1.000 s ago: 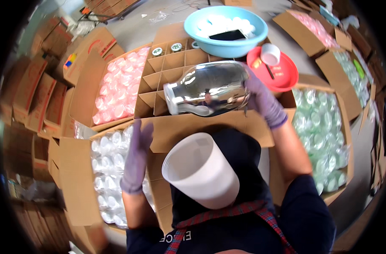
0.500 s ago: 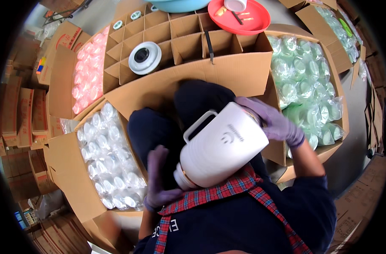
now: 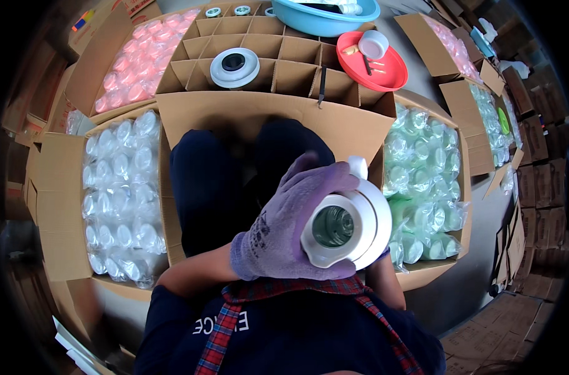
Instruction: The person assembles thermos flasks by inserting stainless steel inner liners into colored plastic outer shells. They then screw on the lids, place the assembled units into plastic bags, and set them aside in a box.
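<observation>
A white thermos jug [image 3: 376, 215] stands in front of my chest, its mouth tipped up so that the shiny glass liner [image 3: 332, 226] shows inside. The handle [image 3: 357, 167] sticks out on the far side. My left hand [image 3: 281, 225], in a purple knit glove, wraps round the jug's neck, thumb on the near side and fingers along the far side. My right hand [image 3: 382, 255] is almost wholly hidden behind the jug's body; only a sliver of glove and the forearm show, so its fingers cannot be seen.
A divided carton [image 3: 272, 106] stands beyond my knees, bearing a round white part with a black centre [image 3: 234, 67], a red basin [image 3: 394, 72] and a blue basin [image 3: 325, 22]. Cartons of bagged clear [image 3: 122, 187], pink [image 3: 148, 59] and green pieces [image 3: 422, 156] flank me.
The jug has turned from lying slantwise to mouth upward. My left hand has come up from my lap onto its neck; my right hand has gone from the base end to behind the jug.
</observation>
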The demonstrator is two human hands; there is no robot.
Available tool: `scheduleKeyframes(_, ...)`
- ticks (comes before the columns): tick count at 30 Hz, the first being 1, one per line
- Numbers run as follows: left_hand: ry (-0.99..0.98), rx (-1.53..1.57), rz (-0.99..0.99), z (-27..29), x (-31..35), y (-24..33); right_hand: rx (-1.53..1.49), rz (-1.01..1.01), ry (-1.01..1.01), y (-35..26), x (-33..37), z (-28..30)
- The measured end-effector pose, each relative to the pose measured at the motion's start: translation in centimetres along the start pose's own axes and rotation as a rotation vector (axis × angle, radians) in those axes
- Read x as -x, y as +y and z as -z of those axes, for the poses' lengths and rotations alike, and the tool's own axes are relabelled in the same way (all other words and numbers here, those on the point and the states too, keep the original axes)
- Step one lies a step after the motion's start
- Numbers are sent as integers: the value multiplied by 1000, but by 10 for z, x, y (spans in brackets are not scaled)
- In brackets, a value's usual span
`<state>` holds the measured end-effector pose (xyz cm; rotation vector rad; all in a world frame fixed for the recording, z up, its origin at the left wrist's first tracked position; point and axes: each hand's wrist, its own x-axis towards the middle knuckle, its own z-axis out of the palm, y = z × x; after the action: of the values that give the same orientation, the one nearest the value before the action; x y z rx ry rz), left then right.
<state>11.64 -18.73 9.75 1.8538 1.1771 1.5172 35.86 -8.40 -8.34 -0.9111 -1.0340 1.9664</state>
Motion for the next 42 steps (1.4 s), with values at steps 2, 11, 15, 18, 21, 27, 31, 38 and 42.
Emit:
scheduleKeyframes(2,7,1,-15,-1,-2,1,-92,10,37,-4,-10,-4)
scheduleKeyframes(11,161,-65,117,31,23,-9,-460,18,6,-44,1,-18)
scheduleKeyframes(15,329,6,346,30,101,-53,732,186,-444,-134,-13,-41)
scheduleKeyframes(18,2,55,573,72,115,-57,1053,459,-695,-181,-50,-116)
scheduleKeyframes(21,495,-129,496,129,45,-75,1280,523,-1012,-180,-71,-184)
scheduleKeyframes(27,280,-776,1170,216,-64,-280,1625,268,-1356,-147,-109,-264)
scheduleKeyframes(31,496,239,682,187,-73,-264,1257,838,-725,-145,-156,-218)
scheduleKeyframes(38,662,487,354,115,-57,-120,1260,1130,-458,-116,-182,-243)
scheduleKeyframes(42,354,258,361,119,-47,-98,1017,772,-370,-102,-162,-240)
